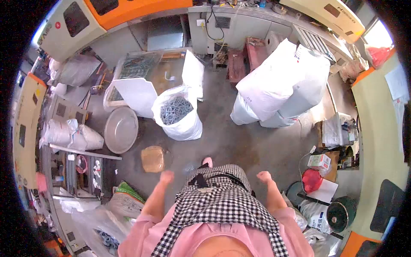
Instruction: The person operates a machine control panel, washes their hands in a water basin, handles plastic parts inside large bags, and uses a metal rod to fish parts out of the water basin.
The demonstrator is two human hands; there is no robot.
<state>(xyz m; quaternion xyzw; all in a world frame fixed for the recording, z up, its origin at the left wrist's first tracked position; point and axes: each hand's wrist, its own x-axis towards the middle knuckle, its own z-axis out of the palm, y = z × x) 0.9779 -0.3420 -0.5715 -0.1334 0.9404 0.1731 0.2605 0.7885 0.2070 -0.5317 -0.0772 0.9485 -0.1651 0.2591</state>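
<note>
My left hand [167, 176] hangs at my left side, fingers curled closed, just right of a brown taped package [153, 159] on the floor. On my other side, my right hand [264, 176] is also curled closed above the grey floor; whether either hand holds something small cannot be made out. Between them is my black-and-white checked apron [227, 201]. Ahead of me stands an open white sack [188, 128] filled with grey-blue plastic pieces [175, 110].
A round metal basin [121, 130] stands left of the sack. Large full white sacks [274, 81] are piled ahead right. Machines [379, 128] line the sides. Near my right side lie a red bag [312, 180], a small box [319, 162] and a dark round container [341, 214].
</note>
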